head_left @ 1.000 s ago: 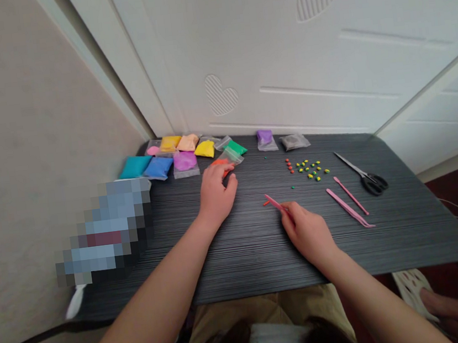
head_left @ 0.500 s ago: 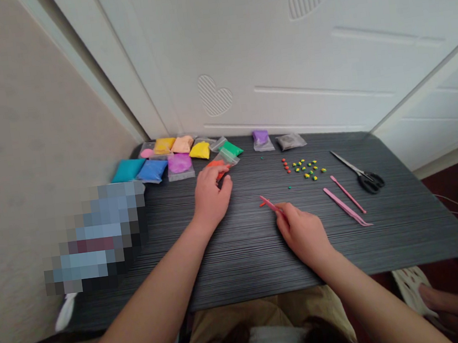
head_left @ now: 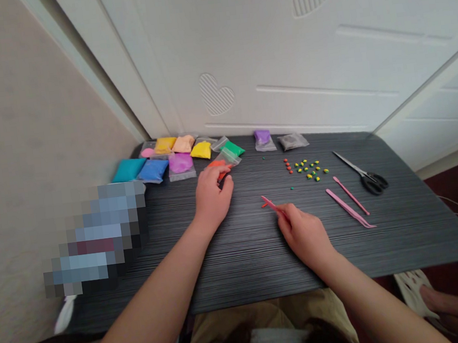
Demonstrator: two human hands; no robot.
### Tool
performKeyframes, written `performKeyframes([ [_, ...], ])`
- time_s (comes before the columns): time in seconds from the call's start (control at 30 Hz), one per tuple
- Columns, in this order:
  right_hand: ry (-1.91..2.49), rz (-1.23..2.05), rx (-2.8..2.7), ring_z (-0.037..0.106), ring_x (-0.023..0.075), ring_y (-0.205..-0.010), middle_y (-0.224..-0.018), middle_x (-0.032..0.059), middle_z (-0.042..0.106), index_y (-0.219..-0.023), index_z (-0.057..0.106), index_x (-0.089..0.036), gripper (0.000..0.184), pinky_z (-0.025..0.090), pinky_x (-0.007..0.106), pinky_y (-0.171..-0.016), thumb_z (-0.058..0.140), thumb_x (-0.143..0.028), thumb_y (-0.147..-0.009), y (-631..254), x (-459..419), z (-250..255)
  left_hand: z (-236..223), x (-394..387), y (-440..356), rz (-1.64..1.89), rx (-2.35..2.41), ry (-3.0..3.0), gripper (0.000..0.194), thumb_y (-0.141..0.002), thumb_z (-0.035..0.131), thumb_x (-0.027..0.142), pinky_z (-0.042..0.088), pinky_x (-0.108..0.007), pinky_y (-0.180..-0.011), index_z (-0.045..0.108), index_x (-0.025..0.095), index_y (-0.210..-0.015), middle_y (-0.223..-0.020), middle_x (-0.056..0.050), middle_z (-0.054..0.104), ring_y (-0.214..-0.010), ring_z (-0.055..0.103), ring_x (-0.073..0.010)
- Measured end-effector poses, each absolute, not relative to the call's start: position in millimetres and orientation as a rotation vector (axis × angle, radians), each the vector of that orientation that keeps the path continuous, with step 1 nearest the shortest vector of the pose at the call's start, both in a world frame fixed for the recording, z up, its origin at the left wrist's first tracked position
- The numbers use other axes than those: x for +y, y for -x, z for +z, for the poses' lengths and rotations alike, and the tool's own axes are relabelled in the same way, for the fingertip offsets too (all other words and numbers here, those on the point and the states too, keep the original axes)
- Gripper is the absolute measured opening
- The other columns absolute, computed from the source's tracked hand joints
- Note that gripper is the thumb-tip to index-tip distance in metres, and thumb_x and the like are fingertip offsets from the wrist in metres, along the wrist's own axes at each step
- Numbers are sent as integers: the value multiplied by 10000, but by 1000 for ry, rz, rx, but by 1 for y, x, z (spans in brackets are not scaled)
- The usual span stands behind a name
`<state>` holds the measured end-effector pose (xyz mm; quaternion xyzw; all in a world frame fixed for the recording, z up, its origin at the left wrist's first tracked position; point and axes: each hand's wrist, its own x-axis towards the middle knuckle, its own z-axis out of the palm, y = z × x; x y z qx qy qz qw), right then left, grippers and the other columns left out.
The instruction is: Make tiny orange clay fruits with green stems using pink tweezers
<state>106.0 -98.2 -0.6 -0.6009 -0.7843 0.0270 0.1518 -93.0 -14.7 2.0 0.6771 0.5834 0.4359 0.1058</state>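
Head view, just below centre: what has the right hand (head_left: pixel 306 234) got?

Its fingers are clamped on a pink tool (head_left: pixel 272 203), tip pointing up and left.

And the orange strip (head_left: pixel 264 206)?

On the desk (head_left: pixel 245 269), near the middle of the frame, right by that tip. I can't tell whether the two touch.

How about the left hand (head_left: pixel 213 197)?

Left of centre, fingertips on the orange bag (head_left: pixel 232 156), thumb apart from the fingers. How hard they press, I can't tell.

Any other bags?

Yes, upper left of it: yellow bag (head_left: pixel 201 151), blue bag (head_left: pixel 152 171) and teal bag (head_left: pixel 128 170) among them. Green bag (head_left: pixel 233 148) lies just beyond the orange one; purple bag (head_left: pixel 264 138) and grey bag (head_left: pixel 293 141) sit further right.

What's on the right side?

Orange balls (head_left: pixel 288 166) in a row, then scattered yellow-green bits (head_left: pixel 308 176). Further right, tweezers (head_left: pixel 348 207) lie beside a pink stick (head_left: pixel 351 195), with scissors (head_left: pixel 367 179) beyond.
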Motion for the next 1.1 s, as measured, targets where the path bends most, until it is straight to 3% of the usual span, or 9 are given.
performKeyframes([
  [0.57,1724,23,-2303,626,149,-715,-879,-3,657,-991,481,-210,180,363,249,-585,343,-251,-883,-107,-99,0,1,-15,94,1293,1730,-2005,168,-771,486,210,425,-301,-753,584,167,-900,-951,-49,610,-870,539,-180],
  [0.83,1723,-85,-2355,605,143,-623,-738,-16,638,-889,487,-208,139,298,260,-541,353,-243,-874,-103,-96,0,1,-14,93,1280,1733,-2002,168,-768,493,213,427,-301,-756,587,162,-898,-955,-51,610,-877,544,-182],
  [1.1,1748,-133,-2407,592,135,-608,-734,-25,629,-827,470,-212,147,260,269,-525,338,-249,-880,-101,-98,3,1,-14,94,1279,1742,-2010,166,-771,491,214,426,-303,-769,587,166,-898,-965,-48,611,-903,544,-185],
])
